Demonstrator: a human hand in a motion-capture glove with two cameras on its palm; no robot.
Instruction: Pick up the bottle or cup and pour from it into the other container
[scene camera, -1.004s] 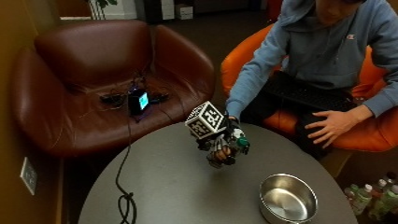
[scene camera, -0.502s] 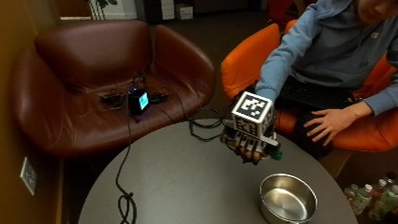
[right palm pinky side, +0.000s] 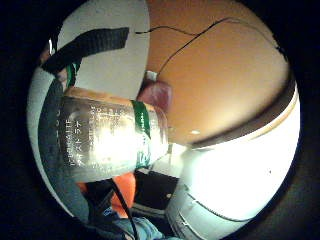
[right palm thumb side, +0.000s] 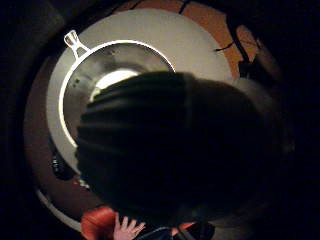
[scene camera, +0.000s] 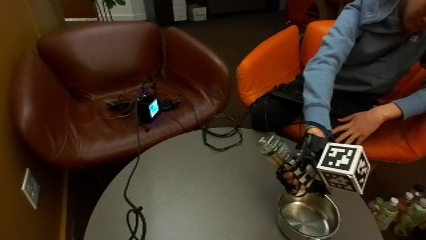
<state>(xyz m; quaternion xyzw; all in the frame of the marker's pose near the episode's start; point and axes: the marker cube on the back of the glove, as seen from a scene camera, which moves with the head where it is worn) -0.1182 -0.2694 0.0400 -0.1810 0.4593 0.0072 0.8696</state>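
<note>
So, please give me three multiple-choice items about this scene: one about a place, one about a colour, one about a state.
1. Where is the pot?
A. on the brown chair
B. on the table, near its edge
C. on the floor

2. What colour is the chair the person sits in?
A. orange
B. blue
C. white

3. How is the bottle?
A. standing on the table
B. lying in the pot
C. held tilted by the hand

Key: 1 B, the pot stands on the round table beside the hand. 2 A, the seat behind the person is orange. 3 C, the gloved fingers are around it above the table, its top off upright.
</note>
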